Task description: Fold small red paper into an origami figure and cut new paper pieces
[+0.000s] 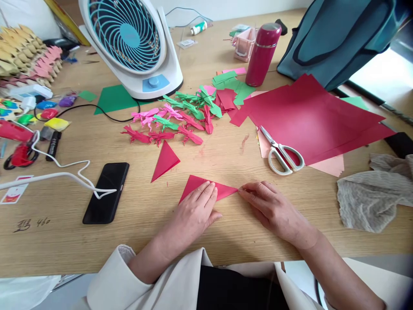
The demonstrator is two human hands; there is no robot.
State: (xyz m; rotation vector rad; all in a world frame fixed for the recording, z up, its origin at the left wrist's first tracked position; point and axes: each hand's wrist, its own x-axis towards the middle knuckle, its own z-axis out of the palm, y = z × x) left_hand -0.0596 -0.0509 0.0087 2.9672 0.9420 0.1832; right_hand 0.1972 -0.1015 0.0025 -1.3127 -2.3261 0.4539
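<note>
A red sheet of paper, folded into a triangle, lies flat on the table in front of me. My left hand rests on it with the fingers stretched out flat, hiding its lower part. At the paper's right corner, my right hand pinches the tip between thumb and fingers. A second folded red triangle lies just beyond, touched by neither hand. Farther back is a heap of small folded paper figures in red, green and pink.
White-handled scissors lie by large red sheets on the right. A phone with a white cable is to the left. Behind stand a fan, a red flask and a blue bag. A grey cloth lies right.
</note>
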